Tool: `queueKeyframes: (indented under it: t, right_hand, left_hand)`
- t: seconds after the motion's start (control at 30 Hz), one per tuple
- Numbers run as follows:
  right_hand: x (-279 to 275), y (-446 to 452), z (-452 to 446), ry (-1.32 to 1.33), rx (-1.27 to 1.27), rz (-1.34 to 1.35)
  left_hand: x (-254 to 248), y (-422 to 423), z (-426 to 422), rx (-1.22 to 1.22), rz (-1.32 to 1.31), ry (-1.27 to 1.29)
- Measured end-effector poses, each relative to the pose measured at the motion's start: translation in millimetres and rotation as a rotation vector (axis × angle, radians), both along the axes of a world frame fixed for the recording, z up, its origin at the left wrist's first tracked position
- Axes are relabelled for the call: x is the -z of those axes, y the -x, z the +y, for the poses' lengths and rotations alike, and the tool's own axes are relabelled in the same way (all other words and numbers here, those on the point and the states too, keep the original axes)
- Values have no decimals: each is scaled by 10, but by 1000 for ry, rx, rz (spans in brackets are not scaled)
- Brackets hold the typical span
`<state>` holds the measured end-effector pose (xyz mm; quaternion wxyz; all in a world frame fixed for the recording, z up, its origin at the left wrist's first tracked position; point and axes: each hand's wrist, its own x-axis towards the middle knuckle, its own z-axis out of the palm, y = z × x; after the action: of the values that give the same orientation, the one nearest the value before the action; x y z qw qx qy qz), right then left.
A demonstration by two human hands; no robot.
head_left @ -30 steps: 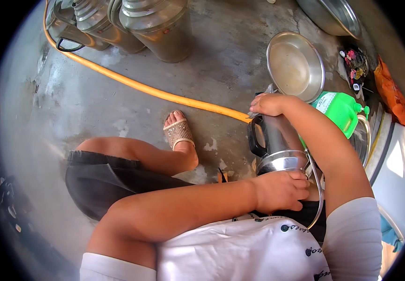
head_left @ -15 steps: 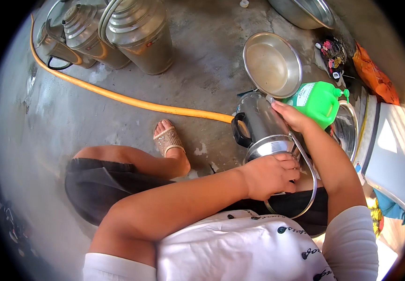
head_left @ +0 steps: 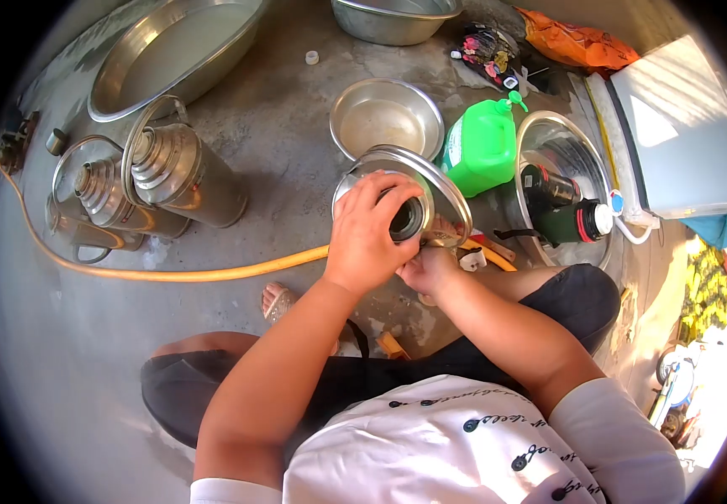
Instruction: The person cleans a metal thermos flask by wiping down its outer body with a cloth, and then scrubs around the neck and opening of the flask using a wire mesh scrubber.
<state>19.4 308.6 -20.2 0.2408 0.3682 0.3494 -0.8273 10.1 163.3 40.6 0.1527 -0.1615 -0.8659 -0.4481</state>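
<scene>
A metal thermos flask is in front of me, its dark round mouth tilted up toward me. My left hand lies over the flask's top, with fingers wrapped round its shoulder beside the mouth. Lower on the right, my right hand grips the flask's side; its fingertips are partly hidden. The flask's metal carrying handle loops out to the right. Beyond the flask, a shallow metal basin sits on the floor, next to a bright green jug.
Several metal thermos flasks stand at the left. A yellow hose crosses the floor. Large metal basins are at the back. On the right, a metal basin holds dark bottles, near a white box.
The flask has swung from lying tilted across my lap to mouth-up, farther out and left. My left hand stays round its top; my right hand has come in lower beside it.
</scene>
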Motion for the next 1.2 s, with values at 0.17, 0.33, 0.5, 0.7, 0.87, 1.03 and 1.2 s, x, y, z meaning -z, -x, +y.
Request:
queueKeyframes:
  t: [0.17, 0.33, 0.5, 0.7, 0.87, 1.03, 1.2]
  right_hand:
    - [-384, 93, 88, -98, -128, 91]
    - [-1054, 229, 246, -637, -304, 546]
    - [-1252, 493, 270, -1127, -773, 1197]
    - [-1160, 368, 262, -924, -1139, 1138]
    - [-1096, 454, 141, -818, -912, 1086]
    - [-1482, 498, 231, -581, -632, 963]
    - [-2336, 744, 748, -515, -289, 958]
  left_hand:
    - [20, 168, -207, -211, -34, 15]
    - [2, 159, -222, -230, -59, 64]
    - [80, 99, -175, -147, 21, 141]
    - [1, 49, -243, -46, 41, 150]
    - [23, -16, -420, -128, -39, 186]
    - [-335, -172, -555, -94, -178, 107]
    - [-770, -339, -725, -177, -154, 11]
